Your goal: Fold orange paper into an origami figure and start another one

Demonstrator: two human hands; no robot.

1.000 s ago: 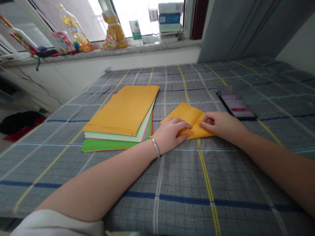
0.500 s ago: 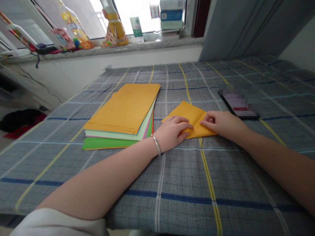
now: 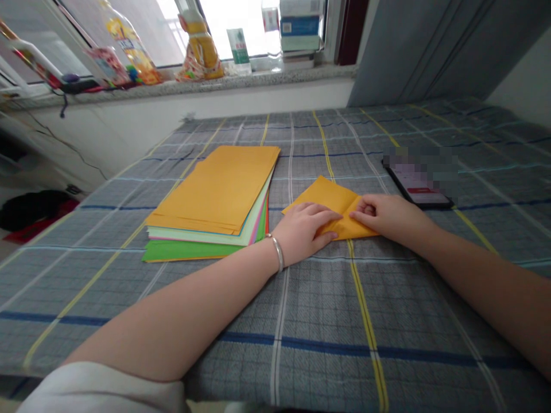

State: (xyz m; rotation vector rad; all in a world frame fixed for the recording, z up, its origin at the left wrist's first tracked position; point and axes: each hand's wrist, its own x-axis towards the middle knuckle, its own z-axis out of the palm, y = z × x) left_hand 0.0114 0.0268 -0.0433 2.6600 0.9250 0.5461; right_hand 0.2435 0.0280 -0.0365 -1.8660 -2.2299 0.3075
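A folded sheet of orange paper (image 3: pixel 321 192) lies on the plaid cloth in front of me, creased into a pointed shape. My left hand (image 3: pixel 310 228), with a silver bangle at its wrist, rests flat on the paper's near left part, fingers stretched to the right. At the paper's right side, my right hand (image 3: pixel 379 212) is closed, thumb and curled fingers pinching its edge. Both hands hide some of the paper's near and right edges. Left of it lies a stack of coloured paper (image 3: pixel 219 189), orange on top with white, pink and green sheets below.
A phone (image 3: pixel 415 180) lies on the plaid cloth (image 3: pixel 327 321) beyond my right hand. Bottles, a tube (image 3: pixel 239 49) and boxes (image 3: pixel 301 26) stand on the window sill (image 3: pixel 206 85) at the back. A grey curtain (image 3: pixel 422 51) hangs at the far right.
My left hand has slid slightly to the right along the orange paper, toward my right hand. The right hand and the paper look the same.
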